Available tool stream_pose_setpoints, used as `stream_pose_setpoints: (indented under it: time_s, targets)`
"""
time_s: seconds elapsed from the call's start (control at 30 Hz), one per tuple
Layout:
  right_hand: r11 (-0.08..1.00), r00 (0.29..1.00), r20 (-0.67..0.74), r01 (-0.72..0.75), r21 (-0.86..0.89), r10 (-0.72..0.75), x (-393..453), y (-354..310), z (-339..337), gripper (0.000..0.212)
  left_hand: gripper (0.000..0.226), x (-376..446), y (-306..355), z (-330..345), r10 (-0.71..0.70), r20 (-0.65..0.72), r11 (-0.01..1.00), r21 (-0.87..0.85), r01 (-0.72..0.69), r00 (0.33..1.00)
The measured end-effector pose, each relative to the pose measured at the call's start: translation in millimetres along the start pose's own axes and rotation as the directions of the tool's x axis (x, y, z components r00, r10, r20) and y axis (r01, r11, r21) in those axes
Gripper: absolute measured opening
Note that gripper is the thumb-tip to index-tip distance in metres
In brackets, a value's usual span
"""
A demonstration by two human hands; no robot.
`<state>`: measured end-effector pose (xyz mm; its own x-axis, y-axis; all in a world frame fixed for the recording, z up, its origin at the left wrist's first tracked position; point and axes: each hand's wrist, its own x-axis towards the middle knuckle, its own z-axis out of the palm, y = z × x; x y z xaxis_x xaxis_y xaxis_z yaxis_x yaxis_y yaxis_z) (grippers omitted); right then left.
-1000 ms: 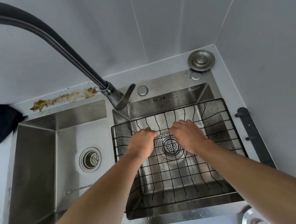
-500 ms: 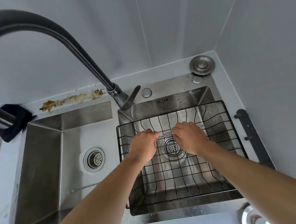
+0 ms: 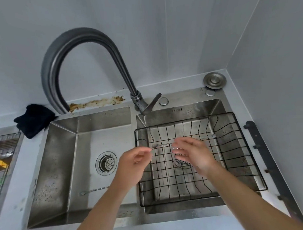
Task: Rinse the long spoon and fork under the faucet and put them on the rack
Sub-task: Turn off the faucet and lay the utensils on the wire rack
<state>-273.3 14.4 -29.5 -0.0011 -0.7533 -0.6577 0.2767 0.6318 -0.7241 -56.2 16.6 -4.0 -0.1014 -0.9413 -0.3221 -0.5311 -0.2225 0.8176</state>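
A black wire rack (image 3: pixel 233 115) sits over the right sink basin. On its wires lie a thin metal spoon (image 3: pixel 155 145), bowl to the left, and a thin fork (image 3: pixel 211 136), tines to the right. My right hand (image 3: pixel 194 153) hovers over the rack and hides where their handles meet. My left hand (image 3: pixel 134 161) hangs at the rack's left edge, fingers loosely curled. Both hands hold nothing. Another long utensil with a twisted handle (image 3: pixel 94 190) lies on the floor of the left basin (image 3: pixel 62 152). The faucet (image 3: pixel 86 36) arches left, with its spout behind the left basin; no water is visible.
A black cloth (image 3: pixel 34 119) lies on the counter left of the sink. A round metal plug (image 3: pixel 214 79) sits in the back right corner. A black bar (image 3: pixel 261 145) runs along the right wall. Another wire basket (image 3: pixel 4 151) is at the far left.
Both hands were closed on the utensils over the rack. Now they have let go and drawn back toward me, leaving the spoon and fork on the wires. The camera has tilted up.
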Motion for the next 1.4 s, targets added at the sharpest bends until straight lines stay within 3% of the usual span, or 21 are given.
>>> stream_pose_setpoints:
  time_s: [0.1,0.2,0.6,0.87,0.97,1.1,1.17,1.27,1.33,1.4]
  targets:
    - [0.979,0.999,0.042,-0.042,0.2,0.034,-14.4,6.5,19.6,0.018,0.015,-19.7,-9.5,-22.3,-0.162,-0.021,0.934,-0.327,0.147,0.987]
    - [0.959,0.995,0.083,-0.074,0.274,0.053,-25.3,14.8,44.5,0.019,0.012,-33.9,-25.1,-46.9,-0.251,-0.032,0.832,-0.519,0.198,0.967]
    - [0.974,0.991,0.103,-0.108,0.2,0.089,-36.7,53.7,181.5,0.019,0.013,-72.3,-128.9,-176.0,-0.404,-0.047,0.677,-0.687,0.264,0.914]
    - [0.984,0.985,0.061,-0.165,0.068,0.161,-5.7,98.6,249.6,0.02,0.009,-59.7,-200.0,-226.2,-0.46,-0.028,0.771,-0.509,0.383,0.887]
    - [0.98,0.981,0.009,-0.191,-0.051,0.192,9.9,117.4,263.1,0.016,0.006,-43.0,-222.4,-226.9,-0.404,0.042,0.88,-0.253,0.401,0.914]
    - [0.934,0.977,-0.066,-0.213,-0.287,0.203,32.9,142.1,267.8,0.008,0.011,-20.9,-246.3,-218.5,-0.272,0.174,0.956,0.159,0.245,0.947]
    - [0.819,0.985,-0.115,-0.168,-0.549,0.125,45.0,154.4,265.5,0.006,0.014,-12.4,-258.6,-212.0,-0.254,0.241,0.92,0.359,0.157,0.937]
    - [0.394,0.999,-0.039,-0.043,-0.918,0.018,56.4,162.3,264.9,0.011,0.012,-1.0,-272.8,-200.1,-0.237,0.286,0.822,0.569,0.034,0.928]
    - [0.186,0.998,0.059,0.053,-0.981,0.027,64.5,167.2,266.0,0.013,0.012,6.0,-279.0,-189.9,-0.222,0.297,0.757,0.652,-0.027,0.929]
    - [0.075,0.99,0.127,0.123,-0.99,0.053,71.4,173.2,267.2,0.013,0.013,11.0,-285.2,-179.7,-0.209,0.303,0.726,0.685,-0.06,0.93]
